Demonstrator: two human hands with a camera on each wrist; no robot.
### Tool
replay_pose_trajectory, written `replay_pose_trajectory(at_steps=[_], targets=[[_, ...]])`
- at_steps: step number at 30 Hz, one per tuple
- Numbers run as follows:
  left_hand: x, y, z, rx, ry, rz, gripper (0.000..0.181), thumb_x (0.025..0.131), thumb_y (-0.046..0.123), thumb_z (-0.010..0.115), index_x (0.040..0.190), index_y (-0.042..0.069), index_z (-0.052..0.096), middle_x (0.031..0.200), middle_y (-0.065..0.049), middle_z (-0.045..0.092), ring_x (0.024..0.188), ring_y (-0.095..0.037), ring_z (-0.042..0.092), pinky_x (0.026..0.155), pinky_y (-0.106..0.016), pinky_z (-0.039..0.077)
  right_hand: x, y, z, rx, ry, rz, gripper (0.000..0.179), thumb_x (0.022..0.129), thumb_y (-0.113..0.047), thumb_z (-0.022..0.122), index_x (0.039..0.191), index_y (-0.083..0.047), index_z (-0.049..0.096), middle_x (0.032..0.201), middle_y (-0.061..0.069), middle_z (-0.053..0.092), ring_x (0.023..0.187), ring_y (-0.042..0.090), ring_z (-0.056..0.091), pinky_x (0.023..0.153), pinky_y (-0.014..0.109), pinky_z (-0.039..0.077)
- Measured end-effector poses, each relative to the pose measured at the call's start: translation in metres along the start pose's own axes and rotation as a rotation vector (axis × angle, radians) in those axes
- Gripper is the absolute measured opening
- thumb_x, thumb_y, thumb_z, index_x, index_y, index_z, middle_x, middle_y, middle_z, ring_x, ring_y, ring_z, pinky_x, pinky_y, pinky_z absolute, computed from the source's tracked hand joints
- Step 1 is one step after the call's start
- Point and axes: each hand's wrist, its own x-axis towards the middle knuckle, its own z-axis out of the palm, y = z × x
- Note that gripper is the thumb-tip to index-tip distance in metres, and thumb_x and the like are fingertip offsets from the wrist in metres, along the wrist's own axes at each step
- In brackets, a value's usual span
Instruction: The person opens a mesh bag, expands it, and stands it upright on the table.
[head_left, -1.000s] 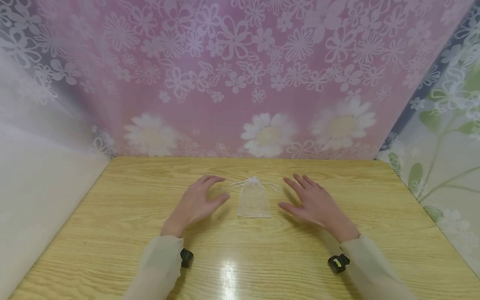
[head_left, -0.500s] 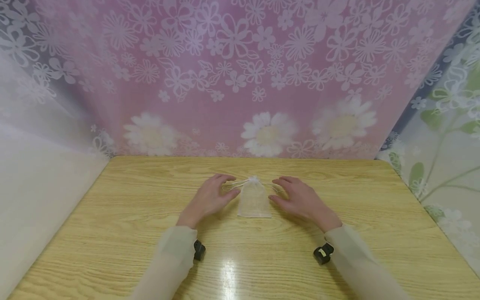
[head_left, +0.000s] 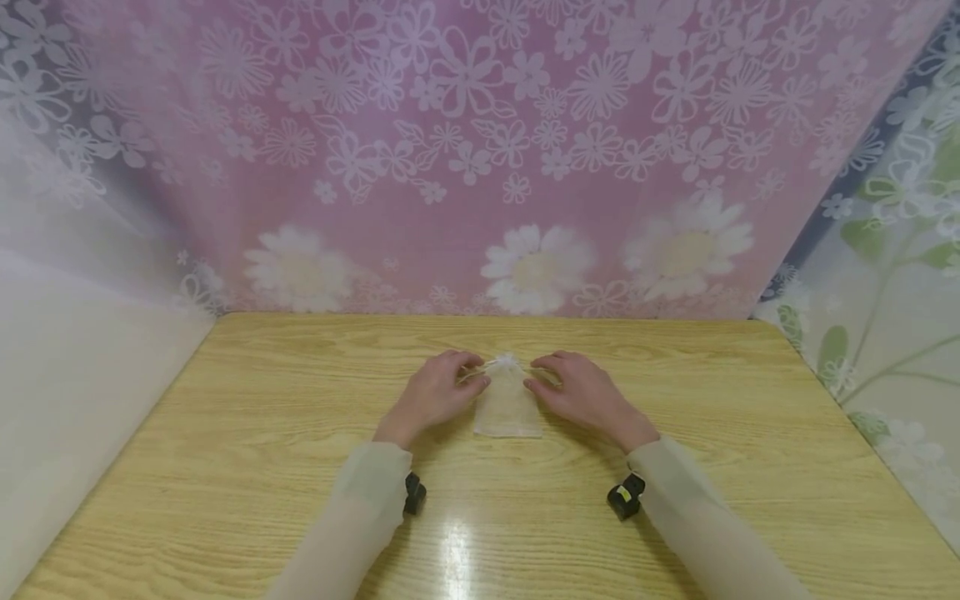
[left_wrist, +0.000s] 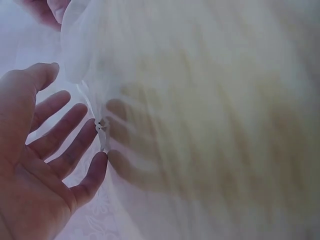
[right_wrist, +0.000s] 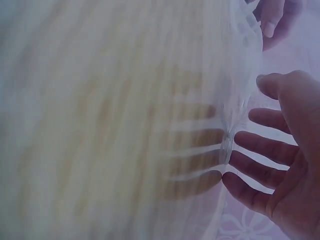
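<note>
A small white sheer drawstring pouch [head_left: 507,412] lies flat on the wooden table, its gathered neck pointing away from me. Thin white cords spread sideways from the neck. On its left side my left hand [head_left: 435,390] is lowered over the cord, thumb and fingers apart. My right hand [head_left: 587,392] mirrors it on the other side, its fingertips close to the neck. In the left wrist view, the fingers reach down to the knotted cord end [left_wrist: 101,126] at the table surface. The right wrist view likewise has parted fingers right at the cord [right_wrist: 227,140].
The wooden table [head_left: 262,483] extends on every side of the pouch. A pink floral curtain [head_left: 435,217] hangs along its far edge, with pale cloth [head_left: 82,350] on the left and leafy patterned cloth [head_left: 892,333] on the right. Each wrist wears a small black camera [head_left: 625,497].
Both hands have moved inward from either side toward the pouch's neck, and their fingers now overlap the cords in the head view. The pouch stays in place.
</note>
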Motion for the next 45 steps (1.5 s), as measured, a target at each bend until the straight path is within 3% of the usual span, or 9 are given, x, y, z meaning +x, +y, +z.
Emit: replay_pose_trajectory(at_steps=[5,13,19,25,38,45], targets=[[0.002,0.004,0.001,0.032,-0.007,0.006,0.039,0.102,0.037,0.062,0.131,0.012,0.068,0.13,-0.009,0.069,0.118,-0.026,0.066,0.099,-0.046,0.054,0.007,-0.004,0.002,0.021,-0.026,0.008,0.038,0.1,-0.035,0.064,0.124,-0.006,0.071,0.119,0.016,0.073,0.107,0.034,0.07,0.092,0.052,0.057],[0.004,0.007,0.003,0.027,-0.027,0.001,0.036,0.102,0.035,0.063,0.129,0.012,0.069,0.129,-0.008,0.07,0.117,-0.025,0.066,0.099,-0.046,0.055,0.014,-0.007,0.008,0.06,-0.021,0.034,0.028,0.098,-0.027,0.067,0.113,-0.005,0.076,0.104,0.012,0.076,0.091,0.026,0.07,0.08,0.044,0.058],[0.004,0.008,0.005,0.052,-0.035,0.011,0.033,0.101,0.032,0.065,0.127,0.012,0.069,0.127,-0.007,0.07,0.118,-0.024,0.066,0.101,-0.045,0.054,0.016,-0.01,0.009,0.187,-0.039,0.094,0.022,0.096,-0.02,0.069,0.108,-0.003,0.076,0.093,0.009,0.075,0.082,0.02,0.068,0.076,0.038,0.057],[0.002,0.011,0.005,0.059,-0.043,0.016,0.03,0.101,0.027,0.065,0.126,0.011,0.07,0.123,-0.008,0.071,0.114,-0.024,0.066,0.098,-0.044,0.055,0.016,-0.012,0.01,0.266,-0.056,0.156,0.019,0.094,-0.016,0.07,0.108,-0.004,0.077,0.093,0.008,0.077,0.083,0.02,0.071,0.077,0.037,0.059],[-0.001,0.008,0.008,0.023,-0.012,0.026,0.028,0.1,0.026,0.067,0.124,0.012,0.071,0.115,-0.004,0.074,0.105,-0.019,0.069,0.093,-0.04,0.056,0.015,-0.016,0.009,0.347,-0.037,0.255,0.014,0.091,-0.012,0.068,0.101,-0.009,0.079,0.09,0.006,0.076,0.08,0.015,0.067,0.075,0.033,0.055],[-0.003,0.011,0.006,-0.026,0.046,0.021,0.033,0.101,0.033,0.066,0.127,0.013,0.069,0.122,-0.007,0.072,0.112,-0.023,0.068,0.095,-0.043,0.056,0.01,-0.012,0.01,0.443,0.027,0.309,0.014,0.093,-0.014,0.069,0.102,-0.011,0.079,0.092,0.006,0.076,0.081,0.014,0.067,0.074,0.031,0.055]])
